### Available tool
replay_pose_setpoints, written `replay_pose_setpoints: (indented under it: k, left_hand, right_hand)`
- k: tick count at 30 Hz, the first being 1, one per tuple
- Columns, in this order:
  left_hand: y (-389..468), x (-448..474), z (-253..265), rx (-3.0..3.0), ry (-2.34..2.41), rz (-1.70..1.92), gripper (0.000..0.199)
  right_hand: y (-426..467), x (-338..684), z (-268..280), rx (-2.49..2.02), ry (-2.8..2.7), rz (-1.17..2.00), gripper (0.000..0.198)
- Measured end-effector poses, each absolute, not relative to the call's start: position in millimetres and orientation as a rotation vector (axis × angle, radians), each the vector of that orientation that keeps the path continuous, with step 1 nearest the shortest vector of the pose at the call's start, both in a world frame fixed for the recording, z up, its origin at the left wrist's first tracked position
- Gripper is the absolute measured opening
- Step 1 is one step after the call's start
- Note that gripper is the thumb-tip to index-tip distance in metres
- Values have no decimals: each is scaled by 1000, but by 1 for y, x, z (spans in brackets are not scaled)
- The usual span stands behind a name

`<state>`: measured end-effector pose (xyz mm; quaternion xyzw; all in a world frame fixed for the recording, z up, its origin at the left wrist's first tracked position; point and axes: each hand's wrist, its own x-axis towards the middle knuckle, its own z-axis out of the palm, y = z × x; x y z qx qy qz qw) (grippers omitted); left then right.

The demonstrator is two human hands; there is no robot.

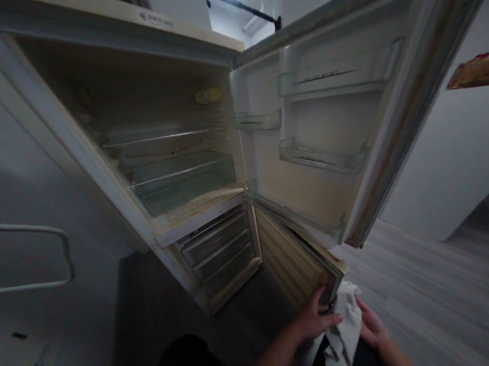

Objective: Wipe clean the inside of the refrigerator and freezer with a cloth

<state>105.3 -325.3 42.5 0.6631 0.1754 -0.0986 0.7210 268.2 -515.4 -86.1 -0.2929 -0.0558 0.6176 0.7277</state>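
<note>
A fridge-freezer has both doors swung open. The lower freezer door (294, 263) hangs beneath the larger upper door (320, 200). At the lower free corner of the freezer door is my left hand (313, 318), its fingers against the inner face and its thumb reaching over a cloth. That white, crumpled cloth (345, 323) hangs by the door's edge, above my lap. My right hand (371, 324) closes on the cloth from the right side, with part of its fingers hidden behind the fabric.
Clear shelves and a drawer (186, 181) sit in the fridge compartment; freezer drawers (219, 251) are below. Door racks (321, 156) line the upper door. A white looped handle (64, 255) stands at the left. Wood-look floor (421, 293) stretches to the right, beside a white cabinet (450, 159).
</note>
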Motion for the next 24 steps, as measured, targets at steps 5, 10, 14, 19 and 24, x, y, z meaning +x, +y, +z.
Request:
replay_pose_setpoints:
  k: [5,10,14,19,24]
  left_hand:
    - [-309,126,93,1538,325,35,82]
    - [-299,128,161,1437,218,573,77]
    - [-287,137,182,1460,137,605,82]
    - [-283,147,156,1495,246,537,62]
    - [-315,140,97,1986,191,599,82]
  right_hand:
    - [-531,263,-89,-517,61,1281,35]
    - [-530,260,-81,-488,121,1282,37]
    - [-528,260,-78,-510,142,1261,38]
    - [-529,260,-80,-606,99,1218,40]
    - [-526,261,-78,-631,94,1218,36]
